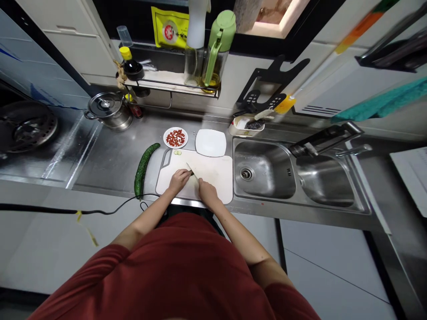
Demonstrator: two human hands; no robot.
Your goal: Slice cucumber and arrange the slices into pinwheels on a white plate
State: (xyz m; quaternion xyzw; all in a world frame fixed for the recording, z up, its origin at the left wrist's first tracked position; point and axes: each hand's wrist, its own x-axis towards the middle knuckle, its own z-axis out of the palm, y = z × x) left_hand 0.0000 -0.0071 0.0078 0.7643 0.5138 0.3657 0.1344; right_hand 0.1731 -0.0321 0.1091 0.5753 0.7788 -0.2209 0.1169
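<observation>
My right hand (pixel 207 193) rests at the near edge of a white plastic cutting board (pixel 213 171) and appears to grip a kitchen knife (pixel 190 168), whose handle is hidden and whose pale blade points away to the left. My left hand (pixel 179 180) lies curled on the board beside the blade, and anything under its fingers is hidden. A couple of thin cucumber slices (pixel 177 152) lie near the board's far edge. A whole dark green cucumber (pixel 143 170) lies on the steel counter, left of the board.
Beyond the board are a small white plate of chopped red pieces (pixel 175 138) and a white square plate (pixel 211 142). A steel double sink (pixel 263 169) lies right, a lidded steel pot (pixel 108 111) and gas burner (pixel 25 126) left. A black cable (pixel 123 204) runs along the counter's near edge.
</observation>
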